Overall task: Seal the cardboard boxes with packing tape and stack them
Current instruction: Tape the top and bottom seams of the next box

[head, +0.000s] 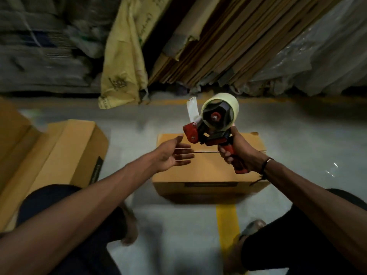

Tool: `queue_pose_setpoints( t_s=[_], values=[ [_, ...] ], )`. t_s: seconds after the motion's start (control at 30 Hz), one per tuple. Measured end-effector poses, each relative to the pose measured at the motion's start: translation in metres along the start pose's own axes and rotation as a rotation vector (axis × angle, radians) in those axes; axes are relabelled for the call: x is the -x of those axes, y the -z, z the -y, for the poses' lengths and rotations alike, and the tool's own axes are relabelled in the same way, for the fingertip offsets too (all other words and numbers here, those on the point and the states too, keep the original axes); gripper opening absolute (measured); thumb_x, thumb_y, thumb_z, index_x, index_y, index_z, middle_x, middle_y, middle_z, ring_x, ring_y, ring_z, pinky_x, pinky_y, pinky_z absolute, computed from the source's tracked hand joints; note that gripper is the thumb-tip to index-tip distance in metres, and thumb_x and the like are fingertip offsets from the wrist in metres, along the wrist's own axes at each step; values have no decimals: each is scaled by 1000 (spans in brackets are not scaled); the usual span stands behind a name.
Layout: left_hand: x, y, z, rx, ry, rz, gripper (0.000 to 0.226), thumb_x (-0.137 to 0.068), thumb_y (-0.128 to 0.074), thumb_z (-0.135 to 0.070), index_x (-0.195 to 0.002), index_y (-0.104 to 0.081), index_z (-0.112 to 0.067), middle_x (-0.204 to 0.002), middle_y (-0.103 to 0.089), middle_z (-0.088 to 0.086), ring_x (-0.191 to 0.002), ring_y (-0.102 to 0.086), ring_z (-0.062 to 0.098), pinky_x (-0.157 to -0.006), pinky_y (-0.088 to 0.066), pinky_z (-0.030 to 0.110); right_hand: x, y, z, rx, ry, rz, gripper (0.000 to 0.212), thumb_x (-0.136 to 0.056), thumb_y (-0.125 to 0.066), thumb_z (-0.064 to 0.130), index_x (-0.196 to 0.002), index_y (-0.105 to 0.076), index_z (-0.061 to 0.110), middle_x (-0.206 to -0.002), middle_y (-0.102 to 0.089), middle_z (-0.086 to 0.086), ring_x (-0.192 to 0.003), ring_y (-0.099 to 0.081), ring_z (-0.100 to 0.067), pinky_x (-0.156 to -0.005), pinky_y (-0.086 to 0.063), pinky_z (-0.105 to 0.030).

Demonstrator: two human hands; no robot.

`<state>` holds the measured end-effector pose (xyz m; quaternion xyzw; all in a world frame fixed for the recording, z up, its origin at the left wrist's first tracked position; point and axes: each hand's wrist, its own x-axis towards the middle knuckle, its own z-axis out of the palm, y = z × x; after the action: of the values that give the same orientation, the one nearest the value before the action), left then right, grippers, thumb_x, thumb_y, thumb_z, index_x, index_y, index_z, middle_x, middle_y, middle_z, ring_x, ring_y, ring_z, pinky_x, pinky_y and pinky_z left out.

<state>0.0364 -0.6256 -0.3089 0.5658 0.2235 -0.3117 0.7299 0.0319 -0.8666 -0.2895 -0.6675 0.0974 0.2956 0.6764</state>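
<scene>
- Right hand [238, 153] has its grip wrapped tight around the red handle of the tape dispenser [212, 124], holding it in the air just above the far half of the closed cardboard box [208, 171].
- Left hand [174, 153] holds nothing: its grip is loose, fingers straight and spread, palm turned toward the dispenser head, hovering over the box's left top edge.
- That box sits on the floor [297, 135] between the person's knees, flaps folded shut, with the dark centre seam [206, 152] running left to right and no tape that I can see across it.
- A short tail of tape [192, 110] stands up free from the roll [220, 114], so the likely step is getting that end started on the box.
- To do it well, I would catch the loose tail with the left fingers, lay it down over the box's left side a little below the top edge, and press it flat before pulling.
- Then run the dispenser straight along the seam, tape centred on the gap, roller pressed down so both flaps are caught evenly.
- Steady the box with the free hand, or it may slide on the smooth floor.
- A second, open box [65, 153] waits to the left, apart from this one; flattened cardboard [228, 46] leans behind.
</scene>
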Motion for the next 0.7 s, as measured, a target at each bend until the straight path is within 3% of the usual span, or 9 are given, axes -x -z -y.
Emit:
queue_pose_setpoints(
  t_s=[0.1, 0.17, 0.27, 0.37, 0.47, 0.6, 0.7],
  values=[
    [28, 7, 6, 232, 28, 94, 49, -106, -55, -39, -126, -59, 6, -118, -72, 23, -104, -73, 34, -88, -58, 44, 10, -28, 3, 27, 11, 46, 88, -95, -7, 79, -62, -51, 11, -59, -38, -4, -50, -29, -16, -46, -25, -26],
    [43, 7, 8, 351, -13, 121, 34, -103, -55, -25, -120, -62, 3, -110, -70, 22, -92, -70, 30, -81, -59, 40, 15, -44, 3, 66, 24, 64, 87, -95, -6, 80, -62, -48, 11, -57, -38, -4, -49, -30, -16, -48, -24, -28],
    [59, 6, 11, 439, -66, 76, 18, -104, -46, -6, -109, -62, 2, -96, -64, 19, -80, -62, 23, -65, -61, 31, 22, -59, 2, 75, 28, 85, 86, -96, -4, 79, -64, -47, 11, -55, -41, -1, -47, -31, -14, -49, -23, -28],
    [71, 10, 16, 452, -74, 27, 22, -104, -37, 8, -101, -59, 6, -88, -59, 16, -75, -56, 18, -57, -59, 23, 27, -65, 1, 74, 19, 94, 86, -96, -5, 78, -66, -46, 10, -54, -42, 0, -46, -31, -14, -49, -23, -28],
    [76, 17, 21, 543, -36, 15, 28, -101, -27, 14, -102, -54, 7, -87, -56, 16, -75, -55, 20, -53, -59, 26, 29, -67, 2, 118, 32, 95, 86, -96, -4, 79, -65, -46, 9, -54, -43, 0, -46, -31, -14, -50, -24, -29],
    [71, 30, 23, 675, -21, -9, 16, -102, -34, 0, -100, -50, 1, -87, -64, 21, -78, -63, 29, -57, -62, 37, 30, -71, 5, 142, 40, 98, 86, -96, -5, 78, -65, -46, 10, -55, -42, -1, -47, -31, -14, -50, -24, -29],
    [71, 35, 18, 627, -9, 27, 39, -104, -50, -27, -118, -53, 9, -99, -65, 23, -83, -66, 29, -67, -61, 37, 30, -75, 9, 166, 50, 100, 86, -96, -4, 79, -65, -46, 10, -56, -41, -2, -48, -30, -15, -50, -25, -29]
  ],
)
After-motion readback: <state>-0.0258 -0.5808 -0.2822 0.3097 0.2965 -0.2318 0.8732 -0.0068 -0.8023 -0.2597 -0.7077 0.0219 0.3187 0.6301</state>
